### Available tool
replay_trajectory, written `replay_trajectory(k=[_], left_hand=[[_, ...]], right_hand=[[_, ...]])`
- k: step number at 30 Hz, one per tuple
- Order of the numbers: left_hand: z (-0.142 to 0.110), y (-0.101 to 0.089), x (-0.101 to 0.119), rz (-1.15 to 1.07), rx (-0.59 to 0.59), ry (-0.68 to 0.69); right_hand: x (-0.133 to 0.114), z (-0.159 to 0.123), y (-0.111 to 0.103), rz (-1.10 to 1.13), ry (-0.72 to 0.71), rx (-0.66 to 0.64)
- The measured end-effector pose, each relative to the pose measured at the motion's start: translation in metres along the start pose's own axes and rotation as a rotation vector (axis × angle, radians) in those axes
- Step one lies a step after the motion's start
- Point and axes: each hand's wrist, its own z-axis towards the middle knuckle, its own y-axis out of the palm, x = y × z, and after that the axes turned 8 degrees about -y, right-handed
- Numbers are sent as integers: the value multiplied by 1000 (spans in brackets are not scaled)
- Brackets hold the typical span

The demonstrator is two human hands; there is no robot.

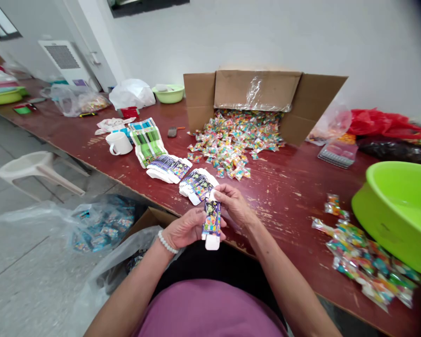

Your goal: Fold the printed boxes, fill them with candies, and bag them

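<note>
A small printed candy box (212, 219), purple with a green cartoon figure, is upright between my hands, its white bottom flap sticking out. My left hand (187, 228), with a beaded bracelet on the wrist, pinches its left side. At the top flap, the thumb and fingers of my right hand (233, 205) close on the box. Just beyond lie fanned stacks of flat boxes, one stack (198, 184) close to my hands and another stack (169, 168) to its left. Green flat cartons (148, 142) lie behind them.
Wrapped candies (235, 140) spill from a cardboard box (257, 89) lying on its side. A green basin (400, 210) and more candy packets (368, 262) are at right. A white mug (119, 143) stands near the left table edge. Plastic bags (105, 224) sit below, beside a white stool (38, 171).
</note>
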Motion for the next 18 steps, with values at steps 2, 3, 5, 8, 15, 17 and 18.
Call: replay_trajectory(k=[2,3,5,8,15,17,18], left_hand=[[0,4,-3,13,46,20],[0,5,-4,29,90,27],[0,7,-3,86,193,50],[0,9,-3,256,328,125],[-1,12,-4,392,387,131],[-1,14,-4,364,392,119],[0,16,-5,347,372,122]], right_hand=[[-2,-7,5,-16,-27,-16],[-2,-10,7,-49,-47,-26],[-3,-17,11,-120,-70,-61],[-1,-26,15,-124,-22,-95],[0,-35,17,81,22,-29],[-1,-36,16,125,28,-28],[-1,-37,15,140,26,-27]])
